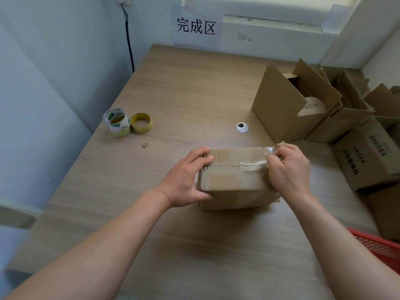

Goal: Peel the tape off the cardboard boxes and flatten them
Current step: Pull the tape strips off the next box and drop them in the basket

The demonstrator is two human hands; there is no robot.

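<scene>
two hands are on the small cardboard box (229,182), which sits on the wooden table (184,94) a little right of centre, nearer to me than to the far wall. my left hand (186,180) grips its left end, fingers curled over the top and thumb on the near face. my right hand (287,169) pinches the clear tape (253,165) at the box's right end, where the strip is lifted and crumpled along the top seam.

what worries me: the tape looks bunched and thin, so i judge a sharp pull could snap it and leave a stub stuck on the seam. it could also tear the paper skin off the flap; the left corner looks ragged as it is. if the left grip slackens, the light box would likely slide right with the pull, toward the open cardboard box (281,105) and the printed box (363,161) just beyond my right hand.

room: the right side is crowded with boxes, and a red mesh basket (381,247) sits at the near right edge, so a long pull that way has little space. the far and left stretch of table is freer, with a wrapped tape roll (118,123) and a yellow tape roll (141,122) near the left edge, a cardboard scrap (144,144) and a cable grommet (242,127).
</scene>
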